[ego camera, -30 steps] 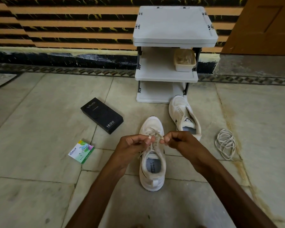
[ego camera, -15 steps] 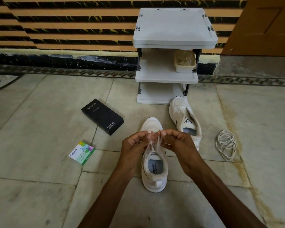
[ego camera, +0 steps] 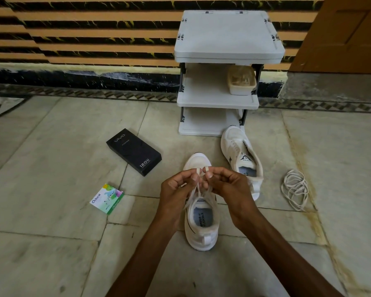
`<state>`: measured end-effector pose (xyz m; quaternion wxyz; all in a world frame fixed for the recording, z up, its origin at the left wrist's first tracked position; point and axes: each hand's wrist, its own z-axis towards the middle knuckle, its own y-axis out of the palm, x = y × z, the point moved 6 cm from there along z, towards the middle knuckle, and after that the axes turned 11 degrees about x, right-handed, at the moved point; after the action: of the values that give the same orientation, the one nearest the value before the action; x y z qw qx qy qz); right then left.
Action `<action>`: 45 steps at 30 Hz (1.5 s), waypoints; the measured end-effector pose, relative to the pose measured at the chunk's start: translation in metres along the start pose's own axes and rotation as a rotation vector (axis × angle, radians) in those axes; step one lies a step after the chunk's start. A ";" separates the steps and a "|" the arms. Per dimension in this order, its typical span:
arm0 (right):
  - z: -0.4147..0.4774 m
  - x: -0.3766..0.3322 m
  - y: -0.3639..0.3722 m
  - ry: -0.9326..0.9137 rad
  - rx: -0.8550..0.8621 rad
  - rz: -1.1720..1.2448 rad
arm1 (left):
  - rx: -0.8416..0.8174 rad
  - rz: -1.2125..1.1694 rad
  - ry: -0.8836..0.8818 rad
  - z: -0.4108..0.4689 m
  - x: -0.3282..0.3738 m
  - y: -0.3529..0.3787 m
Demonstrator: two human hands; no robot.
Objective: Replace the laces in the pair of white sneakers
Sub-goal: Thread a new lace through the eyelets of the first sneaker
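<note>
The left hand [ego camera: 177, 188] and right hand [ego camera: 230, 187] meet fingertip to fingertip, each pinching a small loop of the lace [ego camera: 197, 190] between thumb and forefinger. The two loops poke up just above the nails. From the fingers, the strands run down to the eyelets of the near sneaker [ego camera: 201, 229], which lies on the floor [ego camera: 51, 243] with its heel toward the person.

A second ago the hands sat lower over the tongue, with the lace short between them. Now they are lifted toward the toe, and longer strands hang beneath them. The sneakers and the things around them have not shifted.

The hands cover the near sneaker's lacing, so how many eyelets are threaded cannot be told. The right hand also hides part of the far sneaker [ego camera: 241, 155], which lies unlaced just beside, its toe touching the base of a white rack [ego camera: 228, 39]. A tub [ego camera: 241, 83] sits on the rack's middle shelf. A loose lace coil [ego camera: 295, 189] lies well to the right. To the left are a black box [ego camera: 134, 151] and, nearer, a small green box [ego camera: 106, 199].
</note>
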<state>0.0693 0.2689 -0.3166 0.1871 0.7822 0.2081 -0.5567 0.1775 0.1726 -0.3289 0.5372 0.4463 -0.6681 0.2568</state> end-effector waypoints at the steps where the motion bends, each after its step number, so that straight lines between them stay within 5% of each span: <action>1: 0.000 0.001 0.000 0.006 0.013 0.001 | -0.007 0.001 0.005 0.000 0.000 0.000; 11: 0.003 0.005 -0.001 0.034 0.035 -0.005 | 0.038 -0.017 0.012 0.001 -0.001 0.001; 27: 0.004 0.006 0.001 0.088 0.042 -0.062 | -0.030 0.346 0.274 0.001 0.008 0.003; 36: 0.009 0.013 -0.005 0.266 0.125 0.013 | -0.054 0.516 0.377 0.000 0.008 0.011; 45: 0.010 0.000 -0.007 0.086 0.041 -0.141 | -0.147 0.656 0.445 0.006 0.009 0.013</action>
<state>0.0578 0.2694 -0.3205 0.1220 0.7924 0.2591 -0.5387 0.1632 0.1705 -0.3202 0.5887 0.1032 -0.6590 0.4566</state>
